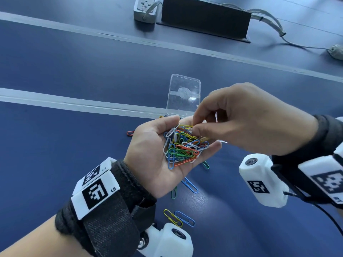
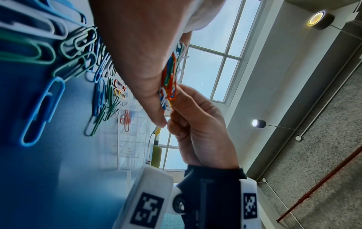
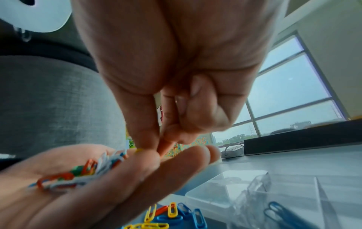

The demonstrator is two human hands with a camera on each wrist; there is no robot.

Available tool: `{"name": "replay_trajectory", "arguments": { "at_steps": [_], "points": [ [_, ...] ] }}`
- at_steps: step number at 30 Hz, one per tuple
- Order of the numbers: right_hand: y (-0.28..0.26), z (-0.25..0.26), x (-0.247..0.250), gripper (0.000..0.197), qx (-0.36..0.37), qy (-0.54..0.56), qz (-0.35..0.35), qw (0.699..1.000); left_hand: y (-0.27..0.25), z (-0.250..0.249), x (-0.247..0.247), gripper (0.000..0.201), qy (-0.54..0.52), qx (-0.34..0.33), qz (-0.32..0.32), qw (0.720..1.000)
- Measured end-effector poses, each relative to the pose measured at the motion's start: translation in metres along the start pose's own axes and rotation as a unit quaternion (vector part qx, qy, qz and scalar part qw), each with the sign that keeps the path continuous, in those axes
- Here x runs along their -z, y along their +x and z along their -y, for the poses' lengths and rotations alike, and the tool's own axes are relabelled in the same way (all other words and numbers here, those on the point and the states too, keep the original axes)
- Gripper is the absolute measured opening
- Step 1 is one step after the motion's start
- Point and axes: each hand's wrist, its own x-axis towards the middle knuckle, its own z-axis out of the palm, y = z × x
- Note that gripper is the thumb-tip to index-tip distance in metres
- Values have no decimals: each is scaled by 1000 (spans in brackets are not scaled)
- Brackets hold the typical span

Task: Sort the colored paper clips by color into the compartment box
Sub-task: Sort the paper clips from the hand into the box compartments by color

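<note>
My left hand (image 1: pixel 148 147) is palm up over the blue table, fingers nearly straight. A tangled pile of colored paper clips (image 1: pixel 182 146) lies in it. My right hand (image 1: pixel 194 127) reaches down from the right. Its thumb and forefinger pinch a yellow clip (image 1: pixel 187 125) at the pile's far edge. In the right wrist view a yellow bit (image 3: pixel 139 150) shows at those fingertips. The clear compartment box (image 3: pixel 293 190) lies under my right hand, with blue clips (image 3: pixel 280 212) in one cell. In the left wrist view red clips (image 2: pixel 126 120) sit in another cell.
A clear flat lid (image 1: pixel 183 95) lies just beyond my hands. Loose clips dot the table below them: blue (image 1: pixel 189 185), yellow (image 1: pixel 172 217), red (image 1: pixel 130 133). At the far edge are a power strip (image 1: pixel 145 10), a black box (image 1: pixel 206 17) and cables (image 1: pixel 274 25).
</note>
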Motion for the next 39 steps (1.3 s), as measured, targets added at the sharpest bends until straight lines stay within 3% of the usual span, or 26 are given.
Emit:
{"name": "replay_trajectory", "arguments": {
  "at_steps": [4,5,8,9,11,15,19,22,26,30,35,39],
  "points": [
    [1,-4,8,12,-66,160,13,985,0,-1,-1,47,-11,1,-13,1000],
    [1,-5,9,17,-89,245,18,965,0,-1,-2,48,-13,3,-16,1000],
    [2,-6,4,19,-141,506,46,850,-1,-1,-2,51,-8,9,-10,1000],
    [2,-7,3,20,-140,544,50,826,-1,-1,-2,52,-9,10,-8,1000],
    [1,-11,0,23,-130,571,51,809,-1,-1,-2,53,-8,9,-1,1000],
    [2,-14,-3,21,-137,558,56,817,0,1,0,53,-13,7,7,1000],
    [-2,-15,-3,24,-108,418,73,899,-1,1,-1,49,-10,4,-1,1000],
    [-3,-11,-3,14,-96,343,68,932,0,1,-1,48,-19,0,-13,1000],
    [-3,-8,-3,15,-73,314,74,944,1,2,1,48,-5,-9,-15,1000],
    [-4,-5,-3,11,-50,266,35,962,2,3,0,49,-5,-11,-20,1000],
    [0,-2,-3,7,-42,315,-39,947,0,2,-2,45,-21,2,-14,1000],
    [3,-5,1,23,-30,347,-91,933,-1,0,-1,47,-15,8,-17,1000]
  ]
}}
